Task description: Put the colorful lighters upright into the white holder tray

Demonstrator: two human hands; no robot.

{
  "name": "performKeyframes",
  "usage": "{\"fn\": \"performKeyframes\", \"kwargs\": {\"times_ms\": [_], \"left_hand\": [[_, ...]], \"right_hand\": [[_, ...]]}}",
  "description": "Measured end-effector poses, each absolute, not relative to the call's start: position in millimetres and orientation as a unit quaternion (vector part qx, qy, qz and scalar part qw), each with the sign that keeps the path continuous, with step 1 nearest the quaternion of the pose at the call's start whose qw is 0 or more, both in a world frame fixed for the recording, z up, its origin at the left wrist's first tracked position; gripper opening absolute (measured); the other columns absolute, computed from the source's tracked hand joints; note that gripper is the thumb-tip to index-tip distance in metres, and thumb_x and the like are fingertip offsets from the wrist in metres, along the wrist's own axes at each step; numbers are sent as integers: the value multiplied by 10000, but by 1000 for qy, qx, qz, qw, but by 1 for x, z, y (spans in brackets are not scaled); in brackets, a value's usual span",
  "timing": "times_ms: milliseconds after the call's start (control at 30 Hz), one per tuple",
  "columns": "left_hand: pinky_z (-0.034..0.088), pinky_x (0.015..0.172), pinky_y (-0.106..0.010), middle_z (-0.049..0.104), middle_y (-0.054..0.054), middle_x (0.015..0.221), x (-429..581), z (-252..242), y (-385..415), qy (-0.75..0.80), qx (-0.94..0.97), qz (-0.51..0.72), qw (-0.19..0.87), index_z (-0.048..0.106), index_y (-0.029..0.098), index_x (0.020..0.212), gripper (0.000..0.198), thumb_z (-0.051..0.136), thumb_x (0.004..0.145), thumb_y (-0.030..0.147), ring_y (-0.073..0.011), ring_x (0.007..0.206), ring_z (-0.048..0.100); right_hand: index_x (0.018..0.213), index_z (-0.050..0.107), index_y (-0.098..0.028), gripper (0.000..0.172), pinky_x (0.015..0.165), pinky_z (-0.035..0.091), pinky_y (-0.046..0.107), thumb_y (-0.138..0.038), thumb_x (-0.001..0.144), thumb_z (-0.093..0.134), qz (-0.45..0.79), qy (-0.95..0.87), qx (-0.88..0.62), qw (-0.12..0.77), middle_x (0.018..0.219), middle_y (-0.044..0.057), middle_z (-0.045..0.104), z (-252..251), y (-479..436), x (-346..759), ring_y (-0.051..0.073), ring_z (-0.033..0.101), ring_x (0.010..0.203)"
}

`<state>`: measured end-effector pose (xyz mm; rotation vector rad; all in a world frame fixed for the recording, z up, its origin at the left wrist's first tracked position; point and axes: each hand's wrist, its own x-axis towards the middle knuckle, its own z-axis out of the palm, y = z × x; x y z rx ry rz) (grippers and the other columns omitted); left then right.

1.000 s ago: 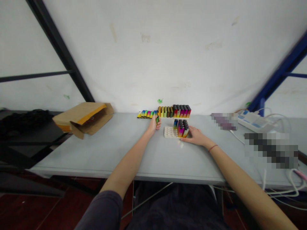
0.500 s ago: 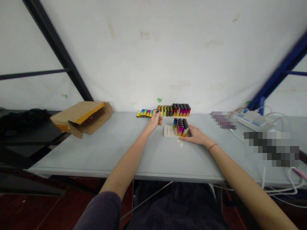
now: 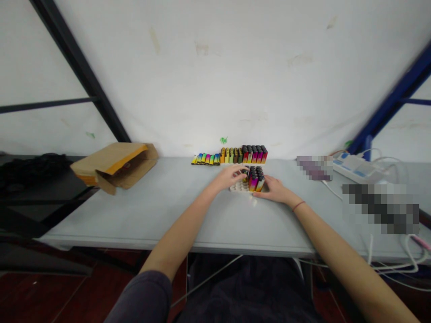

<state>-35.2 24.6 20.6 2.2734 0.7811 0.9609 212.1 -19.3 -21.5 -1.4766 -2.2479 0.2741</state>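
My left hand (image 3: pixel 229 177) pinches a lighter (image 3: pixel 245 176) with a dark top over the white holed tray (image 3: pixel 235 188). Fingers partly cover that lighter, so I cannot tell whether its base sits in a hole. Colourful lighters (image 3: pixel 255 182) stand upright in the tray's right part, while holes show in its left part. My right hand (image 3: pixel 278 189) curls round the tray's right end, thumb at the front and fingers behind the lighters.
Behind the tray stand a block of yellow and green lighters (image 3: pixel 230 156) and a block of red and purple ones (image 3: pixel 255 154). Several lighters (image 3: pixel 204 159) lie flat to their left. A cardboard box (image 3: pixel 111 163) is at left; a power strip (image 3: pixel 353 168) and cables at right.
My left hand has moved right and slightly down, from beside the lying lighters to the tray, with the lighter in it. My right hand has stayed in place.
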Motion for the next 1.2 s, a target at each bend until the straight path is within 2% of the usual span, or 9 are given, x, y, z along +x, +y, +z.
{"fn": "performKeyframes", "kwargs": {"times_ms": [100,233,433,767,967,1067,1200], "left_hand": [[552,840,-288,705,-84,1166,-33,15,25,299,847,353,261,707,196,1116,283,616,896,349,-172,920,672],[559,837,-295,721,-50,1106,-32,10,26,337,828,367,257,617,216,1218,358,638,885,346,-154,853,691],[538,877,-298,731,-14,983,-32,7,27,359,837,368,186,623,229,1126,226,618,917,314,-169,882,702],[528,940,-334,727,-69,1117,-32,6,26,329,866,355,130,670,204,1130,216,591,945,281,-196,970,690],[497,995,-338,669,-87,1124,-32,8,26,312,875,366,55,688,220,1209,307,501,989,323,-206,1081,644],[473,1033,-366,676,-106,1127,-44,9,37,372,846,381,27,656,189,1266,349,460,997,296,-225,1102,626],[427,1094,-400,674,-157,1205,-84,8,59,550,740,387,-2,652,131,1257,382,401,974,186,-261,1182,593]], "right_hand": [[1331,583,-169,742,1023,458,516,-653,781,699,97,-812,-534,213,1347,179,639,-22,-19,212,388,608,1193],[1319,588,-168,745,1001,471,503,-658,770,705,96,-812,-534,214,1339,176,643,-22,-18,212,389,613,1183],[1343,572,-165,767,986,480,493,-664,774,695,95,-813,-536,209,1338,181,642,-22,-18,213,392,616,1179],[1357,568,-174,772,1028,461,523,-673,779,686,90,-815,-529,218,1375,179,625,-25,-16,214,398,594,1222],[1343,578,-158,766,1016,472,506,-667,780,687,97,-815,-529,213,1348,183,640,-23,-17,214,390,611,1197],[1350,574,-168,770,1021,468,515,-666,774,693,96,-815,-530,216,1361,181,631,-23,-17,213,392,602,1209],[1351,575,-162,771,1036,459,525,-658,774,695,102,-814,-532,210,1371,187,623,-21,-17,213,399,592,1226]]}}
